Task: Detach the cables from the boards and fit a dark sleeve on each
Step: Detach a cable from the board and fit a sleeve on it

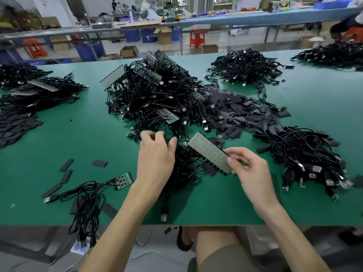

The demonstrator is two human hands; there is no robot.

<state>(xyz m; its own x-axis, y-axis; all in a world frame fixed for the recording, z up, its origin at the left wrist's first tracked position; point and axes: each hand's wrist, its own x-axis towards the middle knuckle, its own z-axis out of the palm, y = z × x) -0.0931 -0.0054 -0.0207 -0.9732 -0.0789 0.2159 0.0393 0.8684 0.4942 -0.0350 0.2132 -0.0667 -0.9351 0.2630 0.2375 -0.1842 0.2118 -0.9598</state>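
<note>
The green table (82,138) carried everything. A big central heap of boards and cables (157,95) lay beyond the hands. To its right was a spread of flat dark sleeves (241,112), and nearer, a pile of loose cables (306,160).

The work piece was a pale strip board (210,154), tilted above the mat just in front of the heap. Its black cables (188,163) trailed off one long edge into a knot beneath the left hand (155,154). That hand was curled, its thumb and fingers apparently closed on a cable strand at the edge of the heap. The right hand (249,169) pinched the board's near end between thumb and fingertips.

A small green board (123,178) with a few cables still attached lay to the left, near some stray sleeves (66,164).

The likely trouble was the tangle. A pull on one strand could drag neighbouring cables or part of the heap along with it. A sideways tug could strain the joint at the board rather than free it cleanly. The fingertip pinch on the board looked light, so a hard pull might twist the board loose.
</note>
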